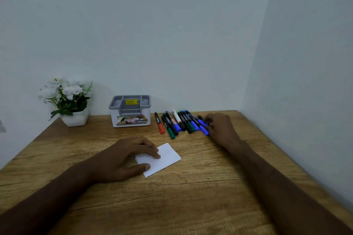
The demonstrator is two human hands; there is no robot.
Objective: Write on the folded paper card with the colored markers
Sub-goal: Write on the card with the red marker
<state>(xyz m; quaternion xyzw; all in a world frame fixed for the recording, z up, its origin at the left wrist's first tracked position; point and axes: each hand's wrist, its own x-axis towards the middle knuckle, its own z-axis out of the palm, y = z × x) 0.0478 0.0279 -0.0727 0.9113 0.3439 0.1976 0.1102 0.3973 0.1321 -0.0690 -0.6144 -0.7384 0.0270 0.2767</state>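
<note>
The small white folded paper card (162,158) lies flat near the middle of the wood-grain worktop (200,187), its face blank. The left hand (122,160) rests on the card's near-left part, fingers (152,153) laid fairly straight across it and the thumb at its lower edge, pinning it rather than gripping it.

The right hand (219,128) is at the right end of the row of coloured markers (181,123) lying side by side near the wall, just right of the grey-and-white plastic desk organiser (130,110). Its fingers curl toward a blue-capped marker (202,125) at that end; whether they already pinch it or only touch it cannot be told.

The step in hand looks like choosing a marker. To do it well, the person should pinch the outermost marker by its barrel and lift it straight up, so that the neighbours touching it do not roll. The left hand would best keep pressing the card, but slide toward its edge, leaving the face free for writing. The cap must come off first.
</note>
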